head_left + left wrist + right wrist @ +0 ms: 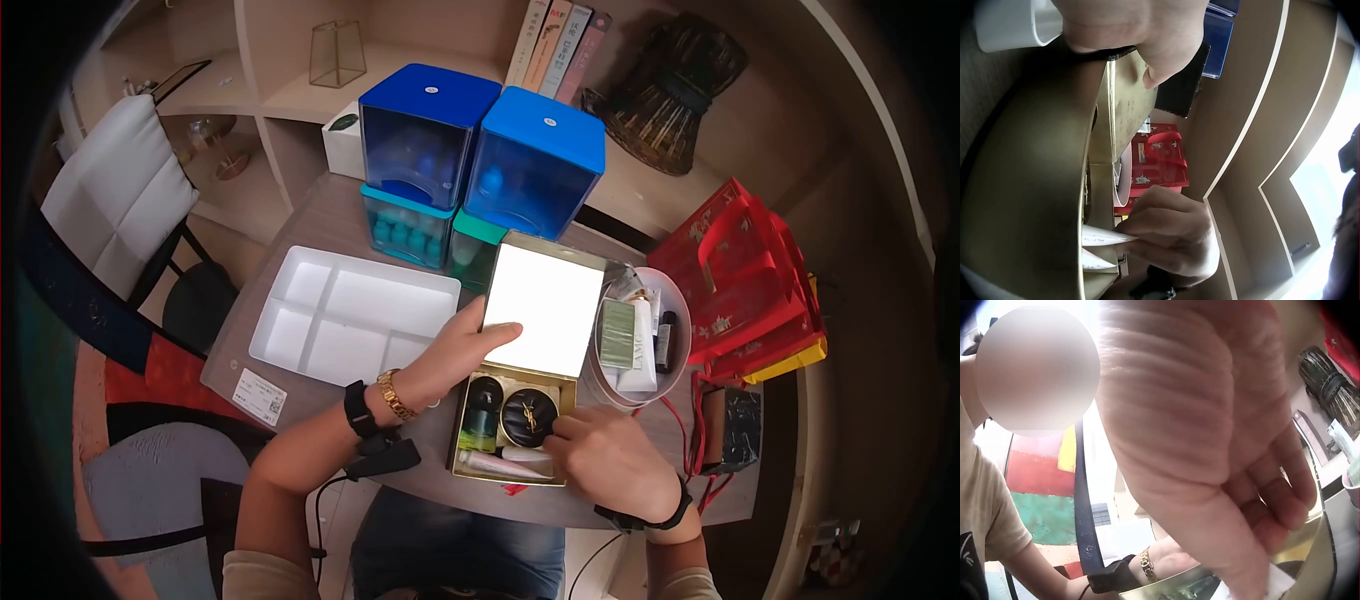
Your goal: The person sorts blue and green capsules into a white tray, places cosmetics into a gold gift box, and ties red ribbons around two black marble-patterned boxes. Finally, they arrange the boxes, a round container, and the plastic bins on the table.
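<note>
A gold box [510, 481] stands at the table's front with its lid raised. My left hand [450, 350] grips the left edge of the lid [545, 305], thumb on the bright inner face and fingers behind. Inside lie a round black compact [528, 417] with a gold logo, a dark-capped green bottle [480, 425] and a pale pink tube [497, 465]. At the box's right side my right hand [615, 462] pinches the end of a white tube [1102, 236]. That tube slants out over the rim in the left wrist view, beside the other tube.
A white divided tray [315, 335] sits left of the box. Behind stand stacked blue and teal bins [430, 120]. To the right are a round tub [680, 370] of toiletries, red gift bags [735, 280] and a black box [730, 430] among red cords.
</note>
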### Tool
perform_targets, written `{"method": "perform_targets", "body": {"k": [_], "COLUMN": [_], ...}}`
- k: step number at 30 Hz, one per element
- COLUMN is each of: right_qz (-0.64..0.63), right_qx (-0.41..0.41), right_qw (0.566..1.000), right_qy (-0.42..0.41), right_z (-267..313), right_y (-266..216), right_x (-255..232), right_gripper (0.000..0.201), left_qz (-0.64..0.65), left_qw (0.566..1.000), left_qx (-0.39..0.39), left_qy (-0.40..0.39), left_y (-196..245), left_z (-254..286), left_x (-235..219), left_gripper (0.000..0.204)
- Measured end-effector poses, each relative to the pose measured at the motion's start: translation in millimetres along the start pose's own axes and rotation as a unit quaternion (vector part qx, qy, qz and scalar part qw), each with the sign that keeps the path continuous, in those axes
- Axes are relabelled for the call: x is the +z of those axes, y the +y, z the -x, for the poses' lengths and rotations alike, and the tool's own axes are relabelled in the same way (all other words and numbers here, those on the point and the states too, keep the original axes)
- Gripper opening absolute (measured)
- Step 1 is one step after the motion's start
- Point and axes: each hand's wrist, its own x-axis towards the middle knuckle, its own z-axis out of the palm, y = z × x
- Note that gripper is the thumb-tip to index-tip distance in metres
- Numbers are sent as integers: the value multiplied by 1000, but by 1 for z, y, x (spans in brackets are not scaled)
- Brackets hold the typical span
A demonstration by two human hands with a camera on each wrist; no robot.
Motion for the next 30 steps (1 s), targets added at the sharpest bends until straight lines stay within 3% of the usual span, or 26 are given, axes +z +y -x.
{"method": "perform_targets", "body": {"k": [4, 10, 16, 19, 25, 30], "right_qz": [-46, -66, -18, -35, -55, 7], "right_qx": [-24, -5, -26, -31, -83, -29], "right_qw": [996, 997, 999, 999, 995, 999], "right_qy": [-67, -33, 3, 16, 6, -27], "right_z": [-4, -11, -6, -5, -11, -7], "right_y": [0, -8, -2, 9, 18, 18], "right_x": [3, 16, -3, -4, -5, 4], "right_gripper": [11, 13, 20, 24, 24, 20], "left_qz": [-48, -103, -102, -96, -72, -57], "left_qw": [999, 993, 991, 993, 996, 997], "left_qx": [17, 41, 81, 61, 57, 48], "left_qy": [-14, -37, 16, 14, 8, 5], "left_y": [-6, -16, -30, -29, -26, -23], "left_z": [-2, -5, -10, -10, -9, -8], "left_x": [0, -6, -7, -7, -6, -6], "left_gripper": [38, 29, 27, 27, 26, 27]}}
